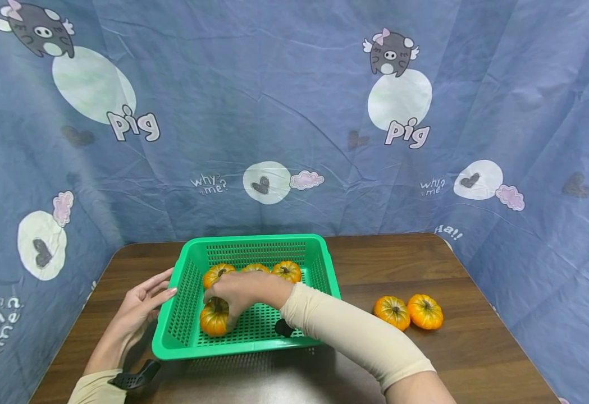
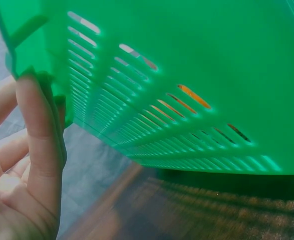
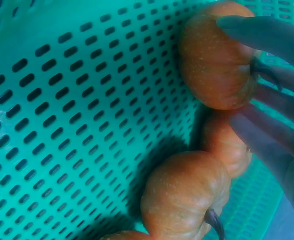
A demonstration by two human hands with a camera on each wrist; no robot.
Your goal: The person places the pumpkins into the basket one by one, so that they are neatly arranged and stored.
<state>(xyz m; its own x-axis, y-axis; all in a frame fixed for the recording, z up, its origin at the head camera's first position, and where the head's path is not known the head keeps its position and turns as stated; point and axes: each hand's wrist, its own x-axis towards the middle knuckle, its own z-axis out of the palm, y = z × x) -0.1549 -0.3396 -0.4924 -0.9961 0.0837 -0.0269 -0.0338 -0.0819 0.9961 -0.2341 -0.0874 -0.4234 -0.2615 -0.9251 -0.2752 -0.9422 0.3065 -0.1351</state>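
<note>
Basket edges: green basket [image 1: 223,350] on wood table [image 1: 375,261]; back rim by table's far edge, blue curtain [image 1: 294,123] behind.
Room in basket: floor mesh shows between right hand [image 1: 246,289] and right wall; left wall close beside the hand.
Room on table: wood between basket's right wall and the two loose pumpkins, left one [image 1: 392,313] and right one [image 1: 425,312], side by side.
Back row: corner pumpkin [image 1: 217,275], middle pumpkin [image 1: 255,268], right-end pumpkin [image 1: 287,271], near back wall; middle one partly hidden.
Front pumpkin: near pumpkin [image 1: 214,321], inside basket, front left.
Right hand: thumb and fingers spread round near pumpkin, palm down, reaching in from the right.
Right arm: beige sleeve [image 1: 355,336] slants over basket's front right corner.
Left hand: left hand [image 1: 140,308] outside basket, fingers fairly straight, fingertips touching left rim.
</note>
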